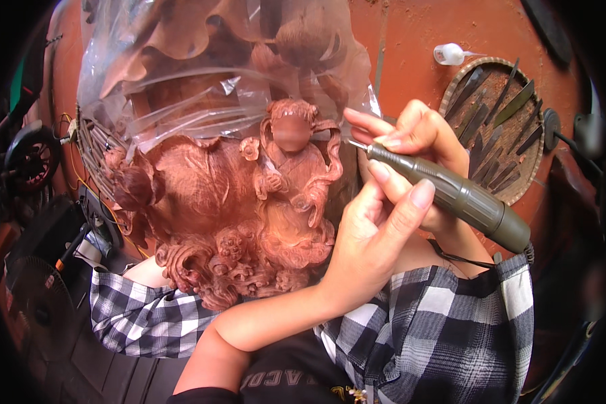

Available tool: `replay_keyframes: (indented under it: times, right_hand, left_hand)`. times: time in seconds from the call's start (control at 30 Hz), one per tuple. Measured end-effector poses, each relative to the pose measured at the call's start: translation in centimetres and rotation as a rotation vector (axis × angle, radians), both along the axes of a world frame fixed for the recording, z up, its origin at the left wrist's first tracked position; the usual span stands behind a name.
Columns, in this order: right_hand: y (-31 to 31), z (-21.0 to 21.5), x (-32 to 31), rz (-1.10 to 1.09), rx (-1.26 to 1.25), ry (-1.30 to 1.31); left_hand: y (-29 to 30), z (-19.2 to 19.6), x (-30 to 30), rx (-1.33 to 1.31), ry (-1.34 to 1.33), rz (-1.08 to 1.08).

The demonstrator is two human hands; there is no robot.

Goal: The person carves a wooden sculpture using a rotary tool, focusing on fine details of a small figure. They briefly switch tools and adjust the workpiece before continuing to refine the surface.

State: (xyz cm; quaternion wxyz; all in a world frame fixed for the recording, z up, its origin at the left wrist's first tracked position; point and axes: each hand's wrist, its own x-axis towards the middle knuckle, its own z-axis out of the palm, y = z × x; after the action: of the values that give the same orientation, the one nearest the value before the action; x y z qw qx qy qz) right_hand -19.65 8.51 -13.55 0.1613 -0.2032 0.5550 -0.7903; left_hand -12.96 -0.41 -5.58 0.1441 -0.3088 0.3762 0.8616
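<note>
The handpiece [466, 193] is pinched near its tip by the fingers of the left hand [368, 232] and right hand [440, 137]; if that hold slipped, the carving [202, 178], just left of the fingers, could be nicked by the bit [357, 144].

A clear plastic sheet [175, 111] blurs the top of the carving [195, 182] and is cut off by the upper edge. The carved figure's face [291, 132] is blurred smooth. The tool [464, 195] hides part of the right hand [427, 131]; its bit [357, 143] is too small to make out. The lower edge cuts off the dark shirt [283, 370] and left arm [269, 316]
</note>
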Motion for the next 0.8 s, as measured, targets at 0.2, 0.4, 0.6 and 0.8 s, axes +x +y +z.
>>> replay_keyframes:
  times: [0.2, 0.4, 0.6, 0.8]
  right_hand:
    - [-1.5, -0.9, 0.0, 0.010, -0.051, 0.032]
    - [-1.7, -0.8, -0.1, 0.016, -0.062, -0.034]
    - [-1.9, -1.0, -0.4, -0.030, -0.050, 0.044]
    - [-2.3, -0.9, -0.3, -0.054, -0.043, 0.039]
  left_hand:
    - [-0.7, -1.2, 0.0, -0.016, 0.035, 0.043]
    - [-0.8, -1.7, -0.3, -0.063, 0.049, 0.030]
    - [-0.8, -2.0, -0.5, -0.085, 0.054, 0.025]
    - [-0.9, -2.1, -0.5, -0.068, 0.070, 0.055]
